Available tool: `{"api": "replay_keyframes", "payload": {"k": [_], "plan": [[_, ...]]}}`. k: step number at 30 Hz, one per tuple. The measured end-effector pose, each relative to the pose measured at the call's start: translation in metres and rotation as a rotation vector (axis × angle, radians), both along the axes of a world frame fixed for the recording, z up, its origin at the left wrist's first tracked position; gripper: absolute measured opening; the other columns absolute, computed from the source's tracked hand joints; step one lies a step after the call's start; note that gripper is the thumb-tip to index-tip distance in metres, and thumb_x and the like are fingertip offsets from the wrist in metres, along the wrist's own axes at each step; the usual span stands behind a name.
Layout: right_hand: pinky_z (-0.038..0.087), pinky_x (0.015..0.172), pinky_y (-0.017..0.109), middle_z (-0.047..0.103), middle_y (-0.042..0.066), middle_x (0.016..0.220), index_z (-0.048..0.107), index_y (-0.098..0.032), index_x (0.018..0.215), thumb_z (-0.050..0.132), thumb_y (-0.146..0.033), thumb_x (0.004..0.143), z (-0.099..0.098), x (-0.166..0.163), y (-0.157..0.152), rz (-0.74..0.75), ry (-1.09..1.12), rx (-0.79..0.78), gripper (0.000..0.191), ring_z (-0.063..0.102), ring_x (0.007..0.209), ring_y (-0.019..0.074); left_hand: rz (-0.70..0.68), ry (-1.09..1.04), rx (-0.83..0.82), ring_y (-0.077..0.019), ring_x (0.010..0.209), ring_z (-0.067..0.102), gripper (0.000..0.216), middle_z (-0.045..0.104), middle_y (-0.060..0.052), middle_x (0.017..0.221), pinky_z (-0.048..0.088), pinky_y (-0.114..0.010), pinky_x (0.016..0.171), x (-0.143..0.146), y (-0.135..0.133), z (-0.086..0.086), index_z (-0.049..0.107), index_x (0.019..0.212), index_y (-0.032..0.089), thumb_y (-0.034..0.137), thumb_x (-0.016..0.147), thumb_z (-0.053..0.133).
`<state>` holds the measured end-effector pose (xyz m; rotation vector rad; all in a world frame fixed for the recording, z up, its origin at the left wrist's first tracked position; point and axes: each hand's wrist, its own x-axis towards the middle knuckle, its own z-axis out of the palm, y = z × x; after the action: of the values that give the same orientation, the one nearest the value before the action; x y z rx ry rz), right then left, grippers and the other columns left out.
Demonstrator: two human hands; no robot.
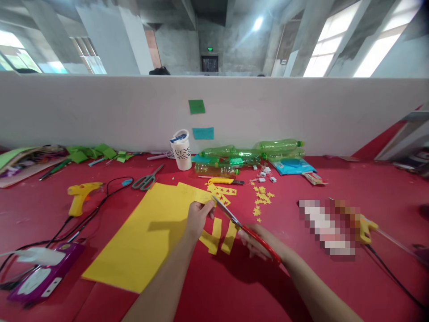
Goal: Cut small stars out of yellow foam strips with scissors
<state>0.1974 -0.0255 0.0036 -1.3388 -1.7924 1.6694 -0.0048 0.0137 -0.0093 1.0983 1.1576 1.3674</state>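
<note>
My right hand (258, 241) is closed around the red handles of a pair of scissors (237, 222), whose blades point up and left. Close to the blade tips, my left hand (200, 216) pinches a small piece of yellow paper (213, 202), mostly hidden by the fingers. Beneath and beside the hands lie cut yellow paper strips (217, 227). Just beyond them are strips with star-shaped holes (227, 191) and a yellow box cutter (223, 181). Small yellow stars (263, 197) are scattered to the right. Large yellow sheets (140, 237) lie left of my left hand.
Green plastic bottles (278, 147) and a white cup (182, 154) stand or lie near the partition (100, 112). Grey scissors (146, 181), a yellow glue gun (80, 197) and a purple power strip (47, 273) with cables are at left. Another glue gun (367, 228) lies right.
</note>
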Motion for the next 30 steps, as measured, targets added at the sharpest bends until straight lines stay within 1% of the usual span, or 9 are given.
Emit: {"api": "replay_keyframes", "payload": {"k": [5,9,12,16,19,24,27,30], "plan": [[0.034,0.033,0.016,0.038,-0.008,0.042,0.044,-0.017,0.064,0.041,-0.055,0.08,0.002,0.0,0.0,0.0,0.0,-0.015,0.041,0.034,0.028,0.0034,-0.01,-0.012,-0.007,-0.0084,0.041,0.047,0.022,0.055,0.001,0.049,0.037,-0.021,0.044,0.0,0.001,0.0,0.06,0.058,0.013,0.03,0.071,0.057],[0.039,0.037,0.018,0.036,-0.009,0.041,0.044,-0.018,0.064,0.045,-0.05,0.08,-0.005,0.0,0.001,-0.005,0.027,-0.009,0.036,0.033,0.028,0.0032,-0.021,-0.015,0.03,-0.0088,0.041,0.047,0.025,0.054,0.001,0.047,0.037,-0.022,0.045,-0.002,0.0,0.002,0.06,0.056,0.013,0.029,0.073,0.054],[0.042,0.041,0.02,0.035,-0.01,0.04,0.045,-0.018,0.066,0.048,-0.046,0.079,-0.006,-0.001,0.001,-0.015,0.055,-0.004,0.032,0.032,0.028,0.0032,-0.026,-0.01,0.044,-0.0093,0.042,0.048,0.03,0.054,0.0,0.045,0.038,-0.023,0.047,-0.003,-0.002,0.001,0.06,0.052,0.013,0.03,0.075,0.051],[0.044,0.045,0.022,0.036,-0.01,0.038,0.045,-0.017,0.066,0.045,-0.05,0.08,-0.001,-0.004,-0.001,-0.041,0.057,-0.027,0.035,0.033,0.028,0.0036,0.048,0.009,-0.025,-0.0102,0.046,0.05,0.027,0.057,0.0,0.052,0.04,-0.024,0.05,0.0,-0.005,-0.001,0.061,0.056,0.014,0.034,0.072,0.054],[0.044,0.045,0.024,0.036,-0.01,0.039,0.045,-0.017,0.067,0.043,-0.052,0.08,0.0,-0.006,-0.003,-0.043,0.096,-0.04,0.037,0.032,0.028,0.0037,0.072,0.042,-0.083,-0.0113,0.05,0.051,0.029,0.059,-0.001,0.055,0.042,-0.024,0.055,0.004,-0.007,-0.001,0.061,0.058,0.015,0.039,0.071,0.054],[0.046,0.05,0.025,0.032,-0.011,0.035,0.045,-0.019,0.069,0.043,-0.049,0.082,-0.009,-0.009,-0.006,0.0,0.227,-0.018,0.034,0.032,0.029,0.0051,0.054,0.071,-0.122,-0.0118,0.055,0.051,0.033,0.056,0.0,0.056,0.041,-0.024,0.06,0.009,-0.01,0.0,0.058,0.057,0.016,0.043,0.074,0.049],[0.045,0.05,0.024,0.032,-0.011,0.037,0.045,-0.019,0.069,0.043,-0.049,0.082,-0.013,-0.011,-0.008,-0.005,0.245,-0.028,0.033,0.032,0.03,0.0049,0.018,0.058,-0.102,-0.0111,0.054,0.048,0.035,0.052,0.001,0.054,0.04,-0.023,0.06,0.011,-0.01,-0.001,0.054,0.056,0.017,0.044,0.076,0.046],[0.045,0.05,0.023,0.032,-0.011,0.039,0.044,-0.019,0.07,0.042,-0.049,0.083,-0.012,-0.013,-0.01,-0.003,0.263,-0.034,0.033,0.032,0.031,0.0049,0.011,0.061,-0.093,-0.011,0.054,0.047,0.035,0.05,0.002,0.054,0.039,-0.023,0.06,0.011,-0.009,-0.004,0.051,0.055,0.017,0.044,0.077,0.044]]}}
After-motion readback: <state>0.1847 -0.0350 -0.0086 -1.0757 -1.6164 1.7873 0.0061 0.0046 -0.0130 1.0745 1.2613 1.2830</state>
